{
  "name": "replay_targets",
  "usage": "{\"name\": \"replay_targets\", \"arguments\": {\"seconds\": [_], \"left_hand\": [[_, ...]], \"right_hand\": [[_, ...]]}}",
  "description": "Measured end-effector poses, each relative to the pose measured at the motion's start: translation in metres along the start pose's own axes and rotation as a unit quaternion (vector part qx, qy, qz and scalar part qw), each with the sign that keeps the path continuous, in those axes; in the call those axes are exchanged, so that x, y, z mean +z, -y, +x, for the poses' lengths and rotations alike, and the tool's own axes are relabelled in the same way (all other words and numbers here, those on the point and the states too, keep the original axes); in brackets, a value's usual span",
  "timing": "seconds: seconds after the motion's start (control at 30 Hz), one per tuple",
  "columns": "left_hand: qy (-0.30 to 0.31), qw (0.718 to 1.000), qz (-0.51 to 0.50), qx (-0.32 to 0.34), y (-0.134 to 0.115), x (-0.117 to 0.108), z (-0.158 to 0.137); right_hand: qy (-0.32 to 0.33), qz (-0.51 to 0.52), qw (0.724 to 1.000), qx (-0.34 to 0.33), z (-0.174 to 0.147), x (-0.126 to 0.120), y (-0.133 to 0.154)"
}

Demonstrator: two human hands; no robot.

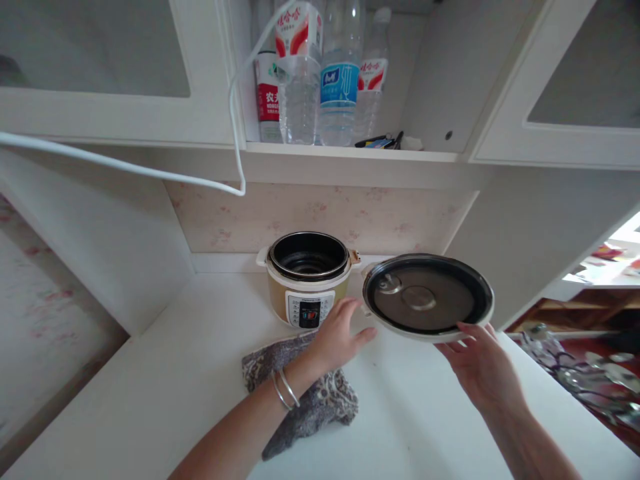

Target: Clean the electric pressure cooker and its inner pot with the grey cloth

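Observation:
My right hand (475,353) grips the near right rim of a round pressure cooker lid (440,300), thumb on top and fingers beneath. The lid's dark inner face, with a metal disc in its middle, is turned up toward me. Nothing is in my left hand (343,333), whose thumb and fingers are apart just left of the lid. Behind that hand stands the gold and white electric pressure cooker (280,300), uncovered, showing its dark inner pot (307,257). A grey patterned cloth (310,413) lies crumpled on the counter under my left forearm.
Above, an open cabinet shelf (435,157) holds several plastic bottles (340,87) and small items. A white cable (165,175) hangs in front of the cabinets. White side panels (535,227) flank the white counter (200,400); a wallpapered wall is behind.

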State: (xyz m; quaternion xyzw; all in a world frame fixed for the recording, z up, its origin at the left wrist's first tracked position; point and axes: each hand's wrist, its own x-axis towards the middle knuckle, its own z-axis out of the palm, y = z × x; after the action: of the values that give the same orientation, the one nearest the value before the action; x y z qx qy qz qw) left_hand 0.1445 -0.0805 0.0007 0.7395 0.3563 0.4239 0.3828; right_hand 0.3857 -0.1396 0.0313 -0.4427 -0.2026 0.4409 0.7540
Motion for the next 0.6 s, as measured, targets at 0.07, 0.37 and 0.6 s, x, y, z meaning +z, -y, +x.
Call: {"name": "replay_targets", "arguments": {"seconds": [0.07,0.37,0.6], "left_hand": [[-0.002,0.985,-0.120,-0.123,0.008,0.003,-0.002],[-0.015,0.863,-0.426,-0.271,0.008,0.033,0.002],[-0.093,0.869,-0.383,-0.301,0.018,0.052,0.000]], "right_hand": [[-0.015,0.025,0.999,0.022,-0.007,-0.002,0.005],[-0.039,0.024,0.996,0.075,-0.048,-0.006,-0.004],[0.037,0.016,0.999,0.017,-0.058,-0.021,-0.030]]}}
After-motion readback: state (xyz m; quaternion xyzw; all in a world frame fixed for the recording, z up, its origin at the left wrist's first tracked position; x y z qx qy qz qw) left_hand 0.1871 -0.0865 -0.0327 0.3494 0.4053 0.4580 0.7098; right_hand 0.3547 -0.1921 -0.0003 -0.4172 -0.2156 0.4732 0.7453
